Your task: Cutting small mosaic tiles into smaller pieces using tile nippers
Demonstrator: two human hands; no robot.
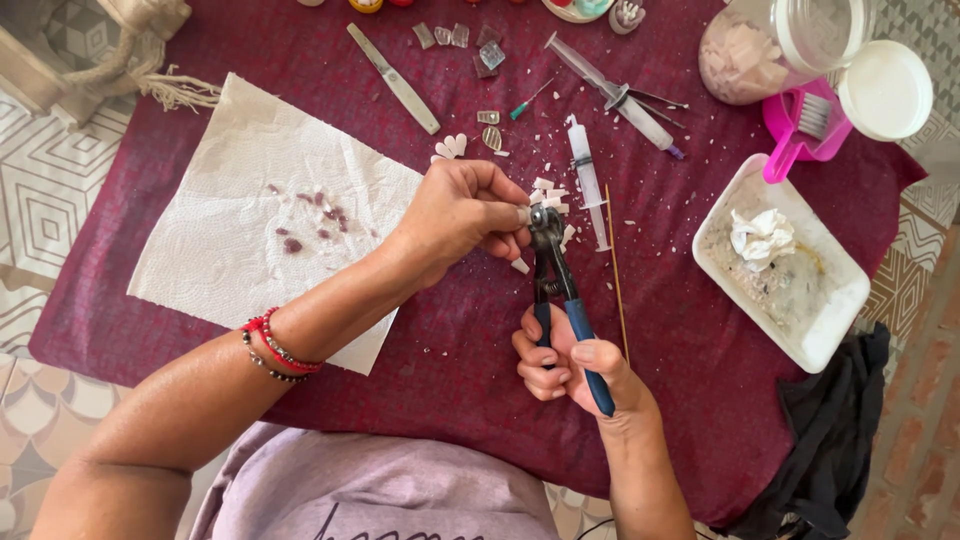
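Observation:
My right hand [573,365] grips the blue handles of a pair of nippers [557,285], jaws pointing away from me. My left hand [462,212] pinches a small pale tile piece [523,214] and holds it into the nipper jaws. Both hands hover over a dark red cloth [680,330] on a table. Small white chips [548,192] lie scattered on the cloth just beyond the jaws. A red and dark bead bracelet [278,353] sits on my left wrist.
A white paper towel [230,220] with dark red bits lies at left. Two syringes [588,178] [617,95], a thin wooden stick [615,270], a flat file [393,78], a white tray [830,330] with crumpled paper, a clear jar [770,45], a pink brush [800,125].

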